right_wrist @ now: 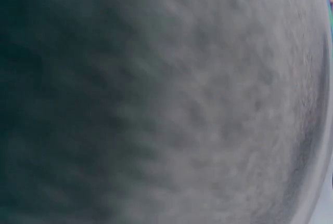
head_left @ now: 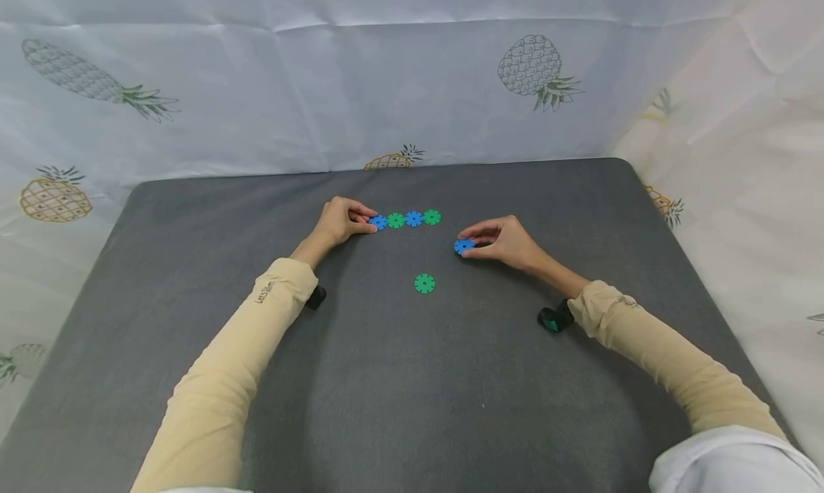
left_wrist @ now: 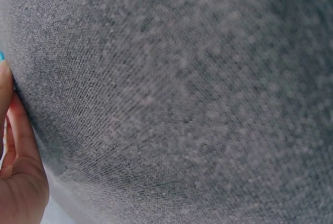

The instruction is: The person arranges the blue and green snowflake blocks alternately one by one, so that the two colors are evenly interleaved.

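Observation:
Four notched plastic discs form a row near the far side of the table: a blue disc (head_left: 378, 222), a green disc (head_left: 395, 220), another blue disc (head_left: 414, 218) and a second green disc (head_left: 432, 217). At the row's left end, my left hand (head_left: 336, 221) pinches the first blue disc between thumb and fingers. My right hand (head_left: 505, 244), right of the row and a little nearer, pinches a separate blue disc (head_left: 463, 246) by its edge. The left wrist view catches part of the left hand (left_wrist: 23, 172) at its edge.
A loose green disc (head_left: 424, 283) lies flat on the dark grey tabletop (head_left: 399, 378), nearer than the row. Black wrist devices sit under both cuffs, the right one (head_left: 555, 318) close over the cloth. A pale pineapple-print curtain (head_left: 412, 85) hangs behind the far edge.

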Tool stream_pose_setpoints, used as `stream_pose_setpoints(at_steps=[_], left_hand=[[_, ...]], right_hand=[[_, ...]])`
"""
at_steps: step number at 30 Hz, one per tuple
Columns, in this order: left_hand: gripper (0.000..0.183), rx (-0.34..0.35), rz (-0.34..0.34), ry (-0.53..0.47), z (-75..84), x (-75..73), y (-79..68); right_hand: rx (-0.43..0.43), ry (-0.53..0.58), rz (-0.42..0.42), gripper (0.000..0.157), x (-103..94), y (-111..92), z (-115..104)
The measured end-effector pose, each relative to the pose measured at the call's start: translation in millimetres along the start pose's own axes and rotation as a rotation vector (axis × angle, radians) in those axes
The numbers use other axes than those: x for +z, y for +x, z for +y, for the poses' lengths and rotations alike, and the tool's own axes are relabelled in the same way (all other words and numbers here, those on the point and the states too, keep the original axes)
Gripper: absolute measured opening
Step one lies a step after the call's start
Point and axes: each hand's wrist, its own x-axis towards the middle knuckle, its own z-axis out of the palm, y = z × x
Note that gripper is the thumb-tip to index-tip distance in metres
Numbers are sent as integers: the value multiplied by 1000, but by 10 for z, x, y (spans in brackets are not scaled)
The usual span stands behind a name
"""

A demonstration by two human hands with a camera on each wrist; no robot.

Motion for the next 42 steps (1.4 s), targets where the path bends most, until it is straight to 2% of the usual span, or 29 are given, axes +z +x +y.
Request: stream_pose_setpoints(at_steps=[12, 21, 29, 35, 42], left_hand=[[27, 5, 9, -2, -8, -7, -2], [27, -6, 12, 8, -8, -2, 2], [28, 6, 0, 4, 6, -5, 5], [28, 11, 4, 4, -4, 0, 11], [29, 7, 6, 8, -21, -2, 11]], right_hand=[[22, 10, 75, 34, -104, 176, 115], [33, 25, 143, 35, -139, 366, 43], [54, -25, 203, 34, -76, 484, -11], [38, -99, 230, 33, -3, 484, 8], [68, -157, 239, 31, 79, 468, 37]])
